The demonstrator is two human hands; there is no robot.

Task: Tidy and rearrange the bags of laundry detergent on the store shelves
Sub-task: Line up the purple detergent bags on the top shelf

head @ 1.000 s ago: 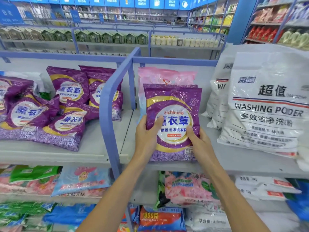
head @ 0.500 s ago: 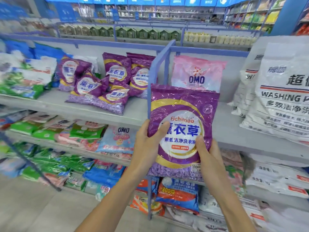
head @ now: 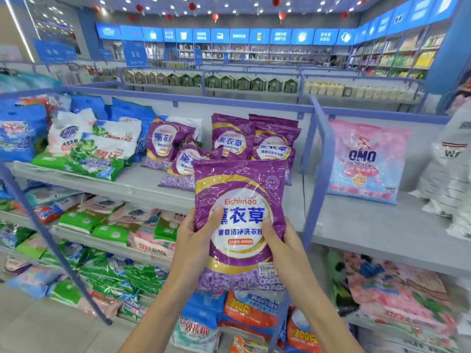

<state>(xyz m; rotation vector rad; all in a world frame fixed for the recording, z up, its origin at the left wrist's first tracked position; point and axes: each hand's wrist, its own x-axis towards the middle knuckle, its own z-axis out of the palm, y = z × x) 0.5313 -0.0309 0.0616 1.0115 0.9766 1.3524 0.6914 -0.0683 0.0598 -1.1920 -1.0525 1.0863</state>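
Purple detergent bag (head: 239,225) is held upright in the air in front of the shelves, with its printed front facing the camera and a small price sticker near its lower right corner. Both hands hold it by its lower half — the left hand (head: 190,247) grips the left edge with the thumb laid on the front and the fingers hidden behind, and the right hand (head: 286,248) grips the right edge in the same way. The bag touches no shelf; it hangs in front of the edge of the top shelf (head: 137,186), just left of the blue divider (head: 319,149). Behind it, on that shelf, a group of similar purple bags (head: 230,137) is in disorder — two stand upright against the back wall, others are tilted or lie in front. To their left lie green-and-white bags (head: 102,154) and blue bags (head: 17,133). On the right side of the divider a pink OMO bag (head: 363,161) stands against the back wall, well apart from a large white bag (head: 448,169) at the frame edge. The lower shelves carry many mixed bags (head: 114,225).
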